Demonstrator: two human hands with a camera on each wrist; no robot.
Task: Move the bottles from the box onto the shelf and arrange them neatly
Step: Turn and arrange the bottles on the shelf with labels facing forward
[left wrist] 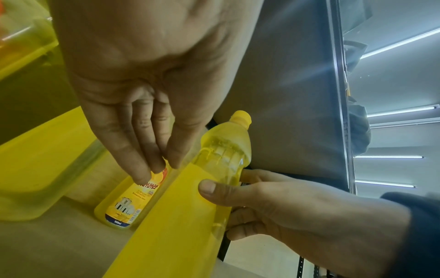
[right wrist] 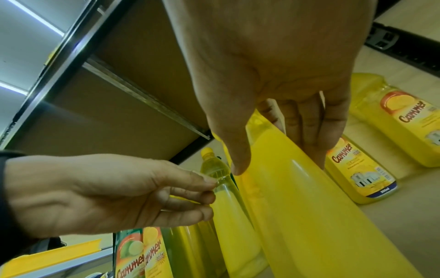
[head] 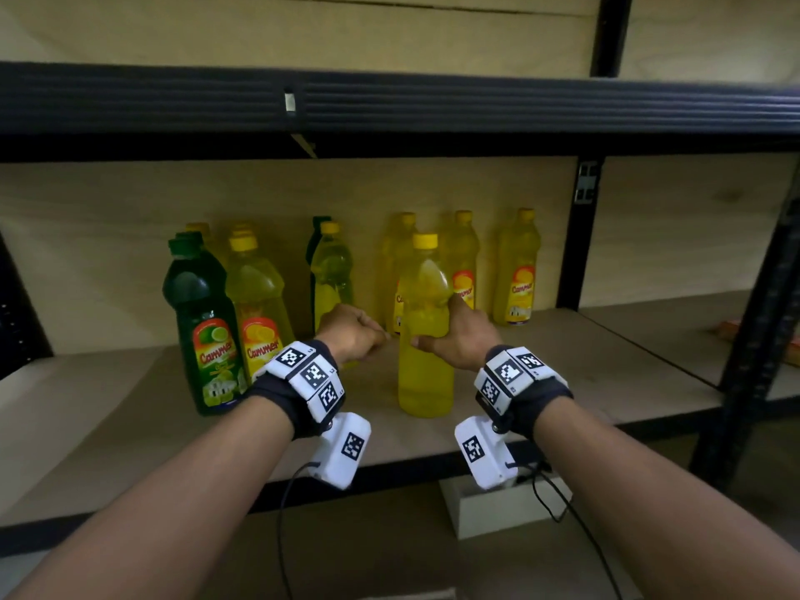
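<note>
Left hand (head: 353, 331) is hiding the lower half of a yellow bottle (head: 331, 270); a green bottle (head: 318, 236) at its 11 o'clock is peeking out, mostly hidden. An orange object (head: 736, 331) is blurring.

Shelf (head: 562, 365) with upright bottles (head: 517, 270)

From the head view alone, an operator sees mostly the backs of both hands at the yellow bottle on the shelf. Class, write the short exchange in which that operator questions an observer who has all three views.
Operator: Is the left hand holding anything?
Observer: No. The left wrist view shows the left hand with its fingers nearly straight and empty, hanging close beside the yellow bottle.
Operator: How does the right hand hold that bottle?
Observer: The right wrist view shows the right hand with its thumb on one side of the bottle and its fingers curled round the opposite side.
</note>
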